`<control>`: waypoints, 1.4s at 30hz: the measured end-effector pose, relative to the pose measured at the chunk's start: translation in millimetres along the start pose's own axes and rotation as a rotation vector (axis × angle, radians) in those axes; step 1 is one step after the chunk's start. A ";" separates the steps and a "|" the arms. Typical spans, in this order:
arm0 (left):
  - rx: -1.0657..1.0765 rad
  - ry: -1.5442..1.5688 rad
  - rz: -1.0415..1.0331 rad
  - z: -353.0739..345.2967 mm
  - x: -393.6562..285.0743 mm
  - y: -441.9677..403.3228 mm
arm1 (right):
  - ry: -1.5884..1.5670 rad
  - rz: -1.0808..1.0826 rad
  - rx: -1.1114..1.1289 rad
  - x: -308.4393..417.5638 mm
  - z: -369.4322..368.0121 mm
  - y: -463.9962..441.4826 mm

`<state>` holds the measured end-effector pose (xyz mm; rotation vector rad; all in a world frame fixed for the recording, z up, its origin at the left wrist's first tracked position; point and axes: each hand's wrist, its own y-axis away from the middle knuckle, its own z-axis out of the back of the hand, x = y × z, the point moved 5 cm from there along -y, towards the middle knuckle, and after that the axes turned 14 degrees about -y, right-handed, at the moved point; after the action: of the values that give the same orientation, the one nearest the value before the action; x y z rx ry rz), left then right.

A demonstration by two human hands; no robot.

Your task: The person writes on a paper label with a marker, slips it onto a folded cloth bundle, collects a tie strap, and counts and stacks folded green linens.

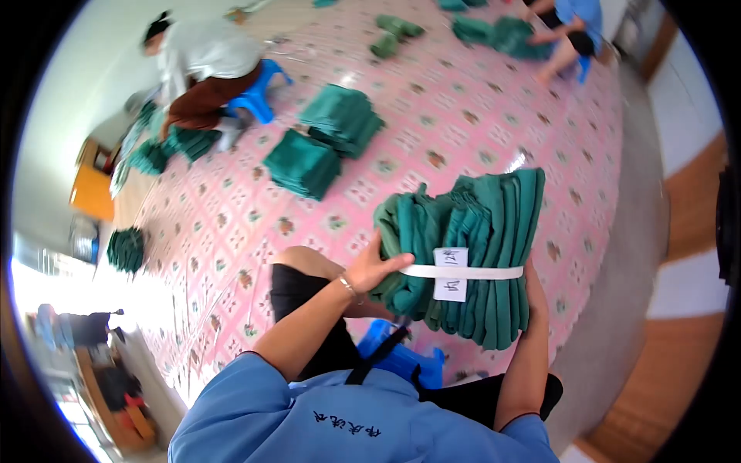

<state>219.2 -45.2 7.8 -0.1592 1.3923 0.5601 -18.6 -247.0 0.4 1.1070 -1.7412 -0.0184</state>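
Between my hands is a bundle of folded green cloths (494, 231), held up above the floor. A white band (494, 272) runs around its middle. Tucked at the band is a white paper label (450, 285) with handwritten marks. My left hand (370, 270) grips the bundle's left side, its thumb lying by the band and its other fingers partly hidden. On the opposite side, my right hand (536, 297) is pressed to the cloths, with most of its fingers hidden behind them.
Two stacks of folded green cloth (340, 116) (302, 163) lie on the pink patterned floor covering (255, 224). A green bundle (126, 249) sits at left. One person (208, 58) bends over green cloths on a blue stool (262, 92); another person (575, 19) sits at upper right.
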 end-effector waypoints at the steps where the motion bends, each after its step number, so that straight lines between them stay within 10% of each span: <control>1: -0.102 0.038 -0.027 39.1 -26.6 24.3 | 0.036 0.004 0.121 2.5 -33.9 -5.2; 7: -0.802 0.207 -0.124 269.8 -57.4 250.7 | 0.531 0.537 1.066 13.6 -358.5 41.3; 12: -1.132 0.319 -0.492 380.7 -55.2 465.6 | 0.116 0.221 1.481 -108.8 -610.1 95.5; 16: -1.689 0.306 0.101 437.1 95.6 589.2 | 0.178 0.200 1.497 -164.5 -613.3 148.1; 21: -1.311 0.370 0.862 347.7 305.2 582.9 | 0.628 0.014 1.416 -221.4 -451.5 113.8; 26: -0.791 0.662 0.772 198.7 401.4 470.0 | 0.624 -0.136 1.181 -203.9 -354.3 105.4; 42: -0.373 -0.141 0.808 112.5 318.0 359.5 | 0.940 0.158 1.191 -196.9 -320.1 151.0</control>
<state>175.6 400.8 -197.6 0.1577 1.1696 1.4737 131.8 120.6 79.8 1.3996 -0.8523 1.5405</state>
